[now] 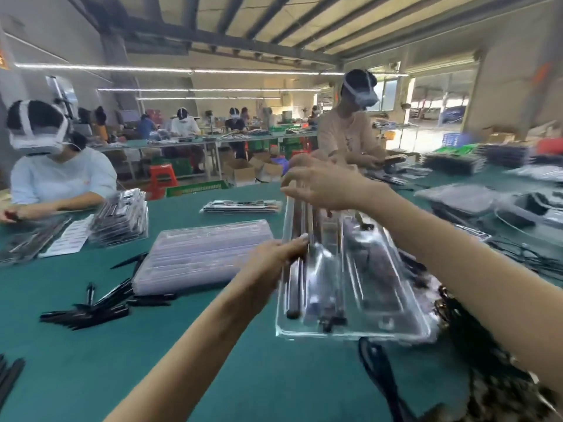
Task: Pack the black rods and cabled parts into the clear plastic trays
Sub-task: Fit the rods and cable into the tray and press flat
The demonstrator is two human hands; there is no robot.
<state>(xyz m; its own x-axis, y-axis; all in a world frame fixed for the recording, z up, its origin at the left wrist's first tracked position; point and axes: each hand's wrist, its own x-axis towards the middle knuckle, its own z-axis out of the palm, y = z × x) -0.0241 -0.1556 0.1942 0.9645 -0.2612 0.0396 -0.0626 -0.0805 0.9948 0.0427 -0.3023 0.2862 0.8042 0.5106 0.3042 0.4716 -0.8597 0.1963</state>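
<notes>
**Both hands on a loaded clear tray above the green worktop**

The left hand (275, 254) grips the left long edge of a clear plastic tray (350, 327), fingers curled over the rim with the thumb on top. The right hand (320, 184) reaches over the tray's far end, its fingers bent and spread at that edge; motion blur hides whether they actually pinch the plastic. The tray sits tilted between the two hands, its near end towards the wearer, and seems lifted off the green worktop (91, 360), though the blur leaves that unsure. Inside it, black rods (295, 287) lie lengthwise in the channels just right of the left hand, and a dark cabled part (374, 260) fills the wider compartment beyond them.

Left of the left hand lies a stack of empty clear trays (201, 254), and further left and nearer, a heap of loose black rods (91, 309) rests on the worktop. Under the right forearm a tangle of black cables (493, 376) spreads out. Beyond the right hand stands a person in a beige top (347, 132); far left of the left hand sits a person in a white shirt (61, 178) beside piled packed trays (120, 217).
</notes>
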